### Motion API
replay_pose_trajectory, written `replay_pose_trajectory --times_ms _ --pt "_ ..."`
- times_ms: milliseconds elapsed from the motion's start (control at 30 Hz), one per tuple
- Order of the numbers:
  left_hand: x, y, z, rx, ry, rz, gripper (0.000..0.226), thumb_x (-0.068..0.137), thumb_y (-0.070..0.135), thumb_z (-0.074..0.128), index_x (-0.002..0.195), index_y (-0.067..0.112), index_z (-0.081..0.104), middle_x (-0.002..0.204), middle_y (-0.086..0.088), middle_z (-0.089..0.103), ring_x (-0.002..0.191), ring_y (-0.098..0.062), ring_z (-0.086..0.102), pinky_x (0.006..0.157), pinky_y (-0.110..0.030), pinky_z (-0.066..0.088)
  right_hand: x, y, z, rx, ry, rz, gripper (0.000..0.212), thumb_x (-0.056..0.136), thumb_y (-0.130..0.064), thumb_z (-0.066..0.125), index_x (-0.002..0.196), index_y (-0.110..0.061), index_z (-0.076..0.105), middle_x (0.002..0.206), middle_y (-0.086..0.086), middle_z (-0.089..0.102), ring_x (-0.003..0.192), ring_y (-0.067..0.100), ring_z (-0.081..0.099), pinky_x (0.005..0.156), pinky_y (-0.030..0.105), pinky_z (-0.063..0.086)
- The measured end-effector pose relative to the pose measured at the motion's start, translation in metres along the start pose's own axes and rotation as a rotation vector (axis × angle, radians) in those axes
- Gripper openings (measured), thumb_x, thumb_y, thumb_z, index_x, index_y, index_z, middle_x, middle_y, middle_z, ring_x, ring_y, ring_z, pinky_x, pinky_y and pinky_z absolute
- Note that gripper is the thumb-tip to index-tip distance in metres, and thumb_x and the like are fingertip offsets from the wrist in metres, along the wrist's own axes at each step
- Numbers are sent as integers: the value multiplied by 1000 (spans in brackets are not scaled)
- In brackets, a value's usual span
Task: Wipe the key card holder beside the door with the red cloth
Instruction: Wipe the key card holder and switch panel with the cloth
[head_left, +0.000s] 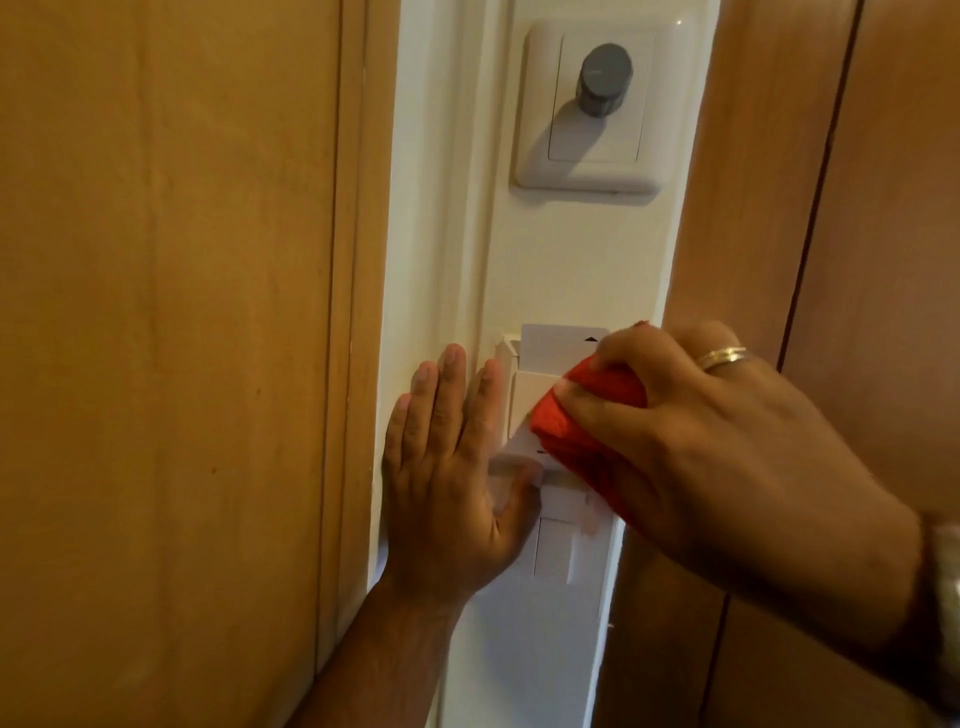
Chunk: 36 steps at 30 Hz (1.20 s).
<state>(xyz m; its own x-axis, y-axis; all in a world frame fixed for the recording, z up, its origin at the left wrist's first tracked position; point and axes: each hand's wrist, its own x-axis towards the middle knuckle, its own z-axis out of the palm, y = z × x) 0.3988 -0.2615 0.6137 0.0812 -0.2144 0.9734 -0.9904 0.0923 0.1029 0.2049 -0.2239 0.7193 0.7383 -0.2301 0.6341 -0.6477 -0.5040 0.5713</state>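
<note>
The white key card holder (522, 397) is fixed to a narrow white wall strip between wooden panels, with a white card (558, 345) standing in its top slot. My right hand (711, 441) grips the bunched red cloth (576, 421) and presses it against the holder's front. The cloth and hand hide the holder's right half. My left hand (452, 467) lies flat on the wall at the holder's left edge, fingers pointing up, thumb touching the holder's lower edge.
A white dimmer plate with a grey knob (605, 78) sits higher on the same white strip (571, 260). A white switch plate (561, 556) is just below the holder. A wooden door (166, 338) fills the left, wooden panelling (831, 208) the right.
</note>
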Motion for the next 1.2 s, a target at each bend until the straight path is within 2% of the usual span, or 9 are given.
replay_pose_trajectory --times_ms 133,233,333,467,600,700,867,1067,1200 --pt "-2 -2 1 22 0 12 80 93 62 39 158 22 16 168 -5 15 156 -27 10 126 -41 3 -19 -12 14 40 -43 -131 61 63 -38 77 121 -24 62 118 9 60 86 30 57 68 39 54" --pt "-2 -2 2 33 13 3 81 93 61 41 159 23 13 168 -3 12 156 -25 8 126 -38 1 -25 10 14 52 23 -58 72 59 -40 82 126 -28 58 126 9 57 94 34 58 73 44 55" --pt "-1 -1 2 32 6 0 79 94 64 33 159 24 14 168 -1 10 156 -23 7 125 -37 0 -24 16 20 58 135 -4 75 59 -33 81 129 -19 57 134 19 52 107 44 55 78 52 52" --pt "-1 -3 3 36 11 0 78 94 61 34 159 24 12 169 -1 8 156 -23 6 125 -37 -2 -42 14 34 50 75 -216 71 63 -32 76 130 -24 55 138 17 49 112 40 55 79 47 53" --pt "-2 -2 3 24 30 -5 76 95 58 33 159 25 12 169 2 6 156 -23 6 126 -38 0 -38 31 30 79 159 -96 74 63 -30 76 133 -23 52 140 19 33 122 44 38 83 59 47" --pt "-2 -2 3 31 29 6 80 92 57 42 159 24 13 168 0 7 156 -23 7 126 -39 2 -33 18 33 67 204 -147 58 79 -25 56 136 -23 44 136 16 32 125 42 31 88 62 43" --pt "-2 -3 3 16 38 -3 78 93 58 38 158 23 14 168 -3 12 156 -24 9 126 -39 3 -41 22 43 -89 192 -210 50 96 -24 14 143 -22 28 148 13 26 136 37 19 112 52 14" --pt "-2 -2 2 11 32 11 78 93 58 40 158 22 17 167 -6 16 156 -26 11 125 -41 6 -28 0 52 -10 179 -151 62 90 -60 34 142 -26 35 153 9 25 140 40 16 109 60 19" --pt "-2 -3 2 20 28 9 78 93 58 39 159 23 15 167 -4 13 156 -25 10 125 -40 5 -27 17 49 -10 186 -195 58 89 -46 43 143 -30 30 152 7 24 138 41 19 103 62 27"
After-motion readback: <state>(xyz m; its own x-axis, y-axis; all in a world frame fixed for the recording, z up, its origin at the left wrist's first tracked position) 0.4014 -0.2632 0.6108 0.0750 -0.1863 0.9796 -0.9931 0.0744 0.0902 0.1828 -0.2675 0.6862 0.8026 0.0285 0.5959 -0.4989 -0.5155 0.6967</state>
